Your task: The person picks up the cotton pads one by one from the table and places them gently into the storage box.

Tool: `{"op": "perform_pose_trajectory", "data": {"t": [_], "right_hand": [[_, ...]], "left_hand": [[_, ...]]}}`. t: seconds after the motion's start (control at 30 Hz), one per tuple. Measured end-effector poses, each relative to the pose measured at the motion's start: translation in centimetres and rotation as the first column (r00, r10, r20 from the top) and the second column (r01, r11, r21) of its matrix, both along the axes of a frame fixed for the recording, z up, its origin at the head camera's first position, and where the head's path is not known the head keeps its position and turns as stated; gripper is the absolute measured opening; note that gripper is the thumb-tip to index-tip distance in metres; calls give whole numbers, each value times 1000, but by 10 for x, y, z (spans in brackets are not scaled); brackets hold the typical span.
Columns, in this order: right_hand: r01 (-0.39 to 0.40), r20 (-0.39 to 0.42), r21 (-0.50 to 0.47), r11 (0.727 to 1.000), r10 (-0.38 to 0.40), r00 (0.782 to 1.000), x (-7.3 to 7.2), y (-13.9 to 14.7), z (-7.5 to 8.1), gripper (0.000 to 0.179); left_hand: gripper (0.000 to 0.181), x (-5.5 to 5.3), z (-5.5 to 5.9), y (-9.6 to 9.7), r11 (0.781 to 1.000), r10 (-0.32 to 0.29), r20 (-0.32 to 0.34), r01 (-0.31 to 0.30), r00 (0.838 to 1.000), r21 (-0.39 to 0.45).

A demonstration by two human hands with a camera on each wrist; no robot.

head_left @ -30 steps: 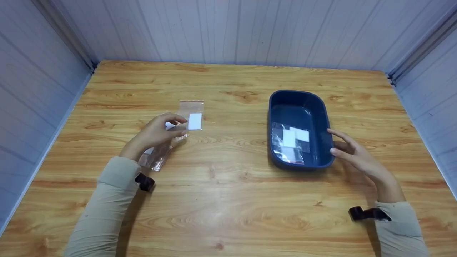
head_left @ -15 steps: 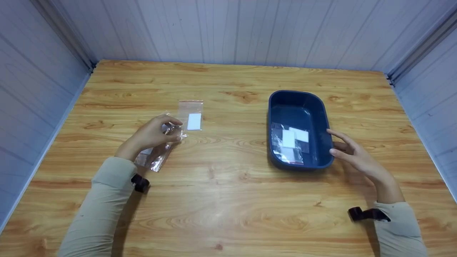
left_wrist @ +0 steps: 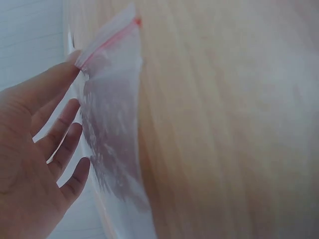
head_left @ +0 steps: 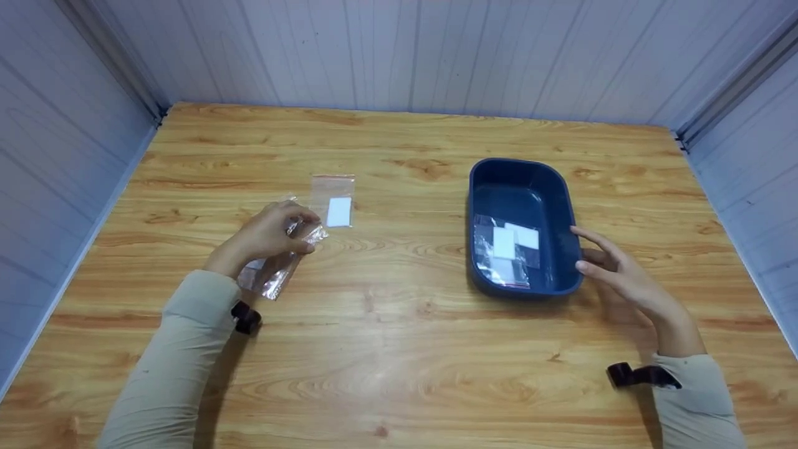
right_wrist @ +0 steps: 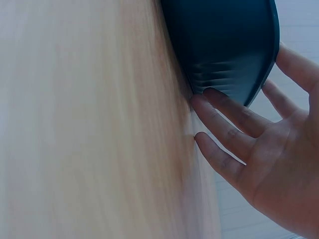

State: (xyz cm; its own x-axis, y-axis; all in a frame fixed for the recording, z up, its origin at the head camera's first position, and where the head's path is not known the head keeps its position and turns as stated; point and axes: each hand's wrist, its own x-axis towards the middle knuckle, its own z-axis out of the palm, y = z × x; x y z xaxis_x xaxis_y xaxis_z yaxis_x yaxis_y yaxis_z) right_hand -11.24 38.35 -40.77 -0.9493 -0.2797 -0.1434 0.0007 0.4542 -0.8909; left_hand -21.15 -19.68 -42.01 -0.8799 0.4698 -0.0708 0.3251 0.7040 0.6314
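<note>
In the head view my left hand (head_left: 265, 232) is over several overlapping clear zip-lock bags on the left of the table. Its thumb and forefinger pinch the edge of one zip-lock bag (left_wrist: 113, 99), right by the red seal strip in the left wrist view. Beside the fingertips lies another zip-lock bag (head_left: 332, 193) with a white rectangular insert. My right hand (head_left: 626, 277) rests against the right side of a dark blue bin (head_left: 514, 199). Its fingers are spread, with tips at the rim and outer wall. Bags with white inserts (head_left: 504, 243) lie inside the bin's near end.
The wood-grain table (head_left: 399, 349) runs back to a pale panelled wall (head_left: 411, 56), with similar walls at left and right. Black wrist cameras (head_left: 247, 318) sit at both cuffs.
My left hand has shifted slightly left, and its thumb and forefinger have closed onto the edge of a zip-lock bag. My right hand and the bin have stayed put.
</note>
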Motion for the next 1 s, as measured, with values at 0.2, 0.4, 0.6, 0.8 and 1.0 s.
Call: {"op": "perform_pose_trajectory", "data": {"t": [0.2,0.4,0.6,0.8,1.0], "right_hand": [[-29,-35,-38,999,28,999,0,0,-2,59],[-23,-28,-33,999,22,999,-1,1,-2,59],[-20,-29,-19,1000,20,999,-1,1,-2,59],[-11,-25,-3,1000,11,1000,-1,1,-2,59],[-8,-13,0,1000,8,1000,-1,1,-1,59]], "left_hand": [[49,1,0,0,1000,8,-11,-8,1000,0],[47,1,1,1,1000,22,10,-22,1000,-8],[44,-1,0,2,999,17,32,-19,999,50],[41,-2,2,1,994,63,87,-70,994,85],[36,-1,4,0,990,123,114,-130,986,60]]}}
